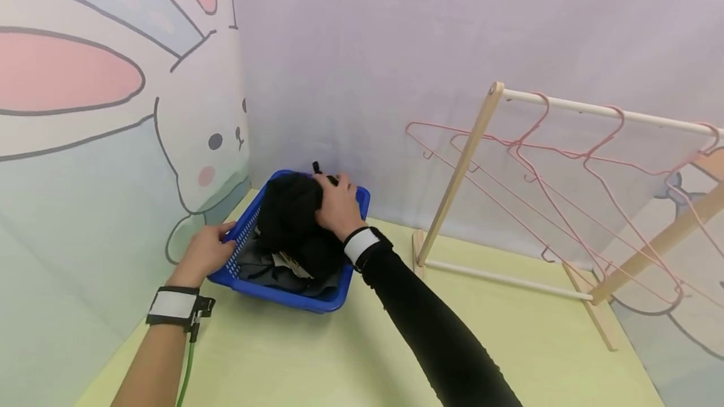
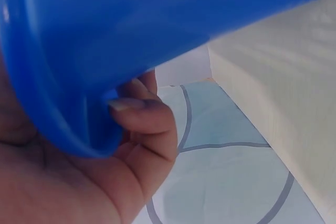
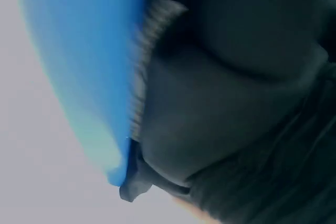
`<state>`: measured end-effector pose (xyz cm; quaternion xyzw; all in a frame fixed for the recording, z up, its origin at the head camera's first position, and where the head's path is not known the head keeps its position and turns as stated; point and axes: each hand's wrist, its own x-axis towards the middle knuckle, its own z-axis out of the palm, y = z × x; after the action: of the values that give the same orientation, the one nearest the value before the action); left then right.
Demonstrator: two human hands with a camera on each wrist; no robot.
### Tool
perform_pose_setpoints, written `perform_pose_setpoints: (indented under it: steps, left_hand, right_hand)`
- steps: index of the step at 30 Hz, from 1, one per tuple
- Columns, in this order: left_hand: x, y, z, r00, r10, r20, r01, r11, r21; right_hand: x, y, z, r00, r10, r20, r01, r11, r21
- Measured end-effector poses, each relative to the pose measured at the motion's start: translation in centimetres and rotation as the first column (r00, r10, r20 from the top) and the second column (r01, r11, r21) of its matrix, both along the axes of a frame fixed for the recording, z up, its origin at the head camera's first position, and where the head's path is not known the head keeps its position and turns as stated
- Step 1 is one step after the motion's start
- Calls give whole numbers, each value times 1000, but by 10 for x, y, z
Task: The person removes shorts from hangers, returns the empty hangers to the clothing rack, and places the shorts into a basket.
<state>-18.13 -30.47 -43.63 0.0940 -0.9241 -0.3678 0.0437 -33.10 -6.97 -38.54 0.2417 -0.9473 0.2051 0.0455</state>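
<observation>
A blue plastic basket with a slotted side wall stands on the table by the wall corner, holding crumpled clothes. My left hand grips its left rim; in the left wrist view, curled fingers hook round the blue edge. At the basket's back right, my right hand grips a bunched black garment. A thin black strap end sticks up beside those fingers. Grey clothing lies underneath. The right wrist view is blurred, with dark cloth against the basket wall and the fingers mostly hidden.
To the right stands a wooden rack with a white top rail. Several pink hangers hang from it. A rabbit-print wall rises close on the left, and a lilac curtain-like wall behind. The tabletop is pale green.
</observation>
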Motion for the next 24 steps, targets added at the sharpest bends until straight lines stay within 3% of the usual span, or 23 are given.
perform_pose_setpoints:
  steps: [3,7,11,16,24]
  left_hand:
    - [-2,2,1,1000,-5,2,5,1000,-1]
    - [-2,2,1,1000,-10,-1,10,1000,-1]
    - [0,0,0,1000,-9,2,9,1000,-3]
    - [0,2,1,1000,-7,22,7,1000,5]
    - [0,2,4,1000,-16,22,15,1000,7]
  right_hand:
    - [11,-4,-7,993,46,112,-68,978,197]
    - [20,-9,-14,968,77,238,-164,915,370]
    - [27,-12,-27,953,92,289,-213,883,419]
    - [32,-12,-41,952,80,294,-209,874,438]
    - [31,-10,-31,945,93,312,-229,872,433]
